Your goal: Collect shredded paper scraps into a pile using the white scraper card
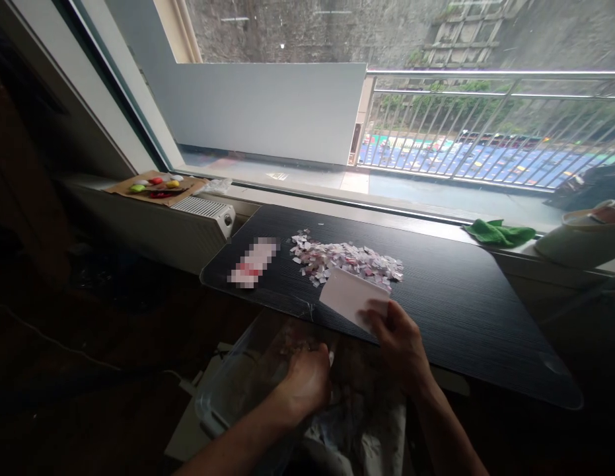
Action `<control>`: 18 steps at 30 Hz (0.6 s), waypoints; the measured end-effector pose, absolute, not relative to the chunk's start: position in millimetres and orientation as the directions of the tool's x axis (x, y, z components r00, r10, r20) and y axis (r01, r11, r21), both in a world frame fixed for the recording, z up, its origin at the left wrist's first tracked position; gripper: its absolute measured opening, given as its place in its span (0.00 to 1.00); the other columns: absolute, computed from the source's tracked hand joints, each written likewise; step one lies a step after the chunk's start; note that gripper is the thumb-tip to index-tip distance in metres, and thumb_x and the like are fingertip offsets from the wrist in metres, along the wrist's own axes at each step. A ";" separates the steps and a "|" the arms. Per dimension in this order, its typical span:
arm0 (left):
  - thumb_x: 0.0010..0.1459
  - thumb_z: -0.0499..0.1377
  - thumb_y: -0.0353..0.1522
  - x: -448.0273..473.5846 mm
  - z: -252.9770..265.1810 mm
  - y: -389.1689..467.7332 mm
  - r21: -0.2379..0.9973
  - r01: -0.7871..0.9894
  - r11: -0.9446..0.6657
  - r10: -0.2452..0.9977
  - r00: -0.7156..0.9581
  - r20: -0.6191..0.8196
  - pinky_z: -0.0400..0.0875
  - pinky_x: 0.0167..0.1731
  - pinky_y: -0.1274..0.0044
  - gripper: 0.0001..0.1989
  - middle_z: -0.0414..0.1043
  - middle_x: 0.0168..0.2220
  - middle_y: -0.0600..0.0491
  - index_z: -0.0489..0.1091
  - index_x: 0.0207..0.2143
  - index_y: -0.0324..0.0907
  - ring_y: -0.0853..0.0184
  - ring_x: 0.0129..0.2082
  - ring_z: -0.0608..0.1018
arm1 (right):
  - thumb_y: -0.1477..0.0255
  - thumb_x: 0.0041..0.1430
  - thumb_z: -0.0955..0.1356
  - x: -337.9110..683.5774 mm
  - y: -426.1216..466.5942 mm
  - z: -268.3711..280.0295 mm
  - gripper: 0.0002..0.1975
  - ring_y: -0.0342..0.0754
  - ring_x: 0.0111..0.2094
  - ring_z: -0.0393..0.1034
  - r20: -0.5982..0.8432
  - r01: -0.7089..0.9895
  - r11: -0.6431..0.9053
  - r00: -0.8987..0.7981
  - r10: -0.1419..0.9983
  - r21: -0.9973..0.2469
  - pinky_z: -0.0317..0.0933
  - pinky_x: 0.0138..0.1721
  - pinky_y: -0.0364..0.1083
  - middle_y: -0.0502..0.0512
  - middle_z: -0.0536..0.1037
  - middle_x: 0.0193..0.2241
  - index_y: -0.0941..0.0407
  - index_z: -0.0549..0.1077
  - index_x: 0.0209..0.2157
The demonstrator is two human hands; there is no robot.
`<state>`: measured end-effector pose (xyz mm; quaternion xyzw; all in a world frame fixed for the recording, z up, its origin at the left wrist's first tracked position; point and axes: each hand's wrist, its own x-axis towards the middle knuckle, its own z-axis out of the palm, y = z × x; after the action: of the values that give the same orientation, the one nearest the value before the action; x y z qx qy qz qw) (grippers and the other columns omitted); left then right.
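Note:
My right hand (400,330) pinches the right end of a white paper sheet (351,297) above the near edge of the dark table (466,297). Behind the sheet lies a loose heap of small paper pieces (351,254), pale with some pink. Lower and to the left, my left hand (310,377) is closed over a clear plastic bin (215,396). Something small and white shows at its fingers, too little of it to name. Left of the heap rests a pale pink and red strip (252,263), blurred out.
On the radiator (203,215) at left sits brown cardboard (123,188) with colourful rounded items. A green cloth (500,233) and a pale bag-like thing (584,235) are on the sill at right. A large window with a metal railing (485,132) outside stands behind the table.

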<state>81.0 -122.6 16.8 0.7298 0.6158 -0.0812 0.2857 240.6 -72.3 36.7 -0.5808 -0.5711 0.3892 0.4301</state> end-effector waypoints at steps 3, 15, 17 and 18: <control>0.48 0.50 0.25 80.5 17.7 -122.3 0.322 0.943 -0.089 0.849 0.240 -0.470 0.68 0.41 0.66 0.20 0.70 0.42 0.38 0.61 0.46 0.33 0.54 0.42 0.74 | 0.62 0.51 0.65 232.8 -69.8 31.6 0.13 0.47 0.29 0.69 0.032 0.326 0.026 0.013 0.999 -0.945 0.63 0.31 0.45 0.53 0.76 0.29 0.56 0.70 0.34; 0.48 0.51 0.27 76.8 23.0 -120.9 0.274 0.961 -0.042 0.843 0.181 -0.507 0.68 0.37 0.69 0.18 0.73 0.37 0.40 0.62 0.44 0.35 0.55 0.40 0.75 | 0.61 0.45 0.69 264.7 -77.1 52.6 0.17 0.49 0.31 0.72 0.073 0.284 0.009 0.215 0.974 -0.959 0.67 0.32 0.46 0.54 0.77 0.29 0.57 0.72 0.35; 0.48 0.50 0.26 72.0 23.9 -121.6 0.229 0.973 -0.036 0.846 0.151 -0.512 0.67 0.38 0.69 0.17 0.72 0.37 0.41 0.61 0.43 0.36 0.55 0.40 0.75 | 0.61 0.43 0.70 282.1 -77.5 54.1 0.18 0.50 0.31 0.73 0.102 0.286 0.009 0.311 0.945 -0.958 0.67 0.32 0.47 0.54 0.78 0.28 0.57 0.72 0.35; 0.48 0.49 0.26 69.0 24.8 -121.7 0.211 0.977 -0.031 0.846 0.138 -0.515 0.67 0.38 0.69 0.17 0.72 0.37 0.41 0.61 0.43 0.37 0.56 0.41 0.74 | 0.61 0.43 0.71 290.2 -77.9 54.2 0.18 0.50 0.31 0.73 0.114 0.289 0.010 0.349 0.930 -0.957 0.68 0.32 0.47 0.54 0.78 0.29 0.57 0.72 0.35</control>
<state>69.0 -121.7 24.8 0.7070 0.6447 -0.1246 0.2626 290.2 -77.9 54.2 -0.6333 -0.4812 0.3068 0.5227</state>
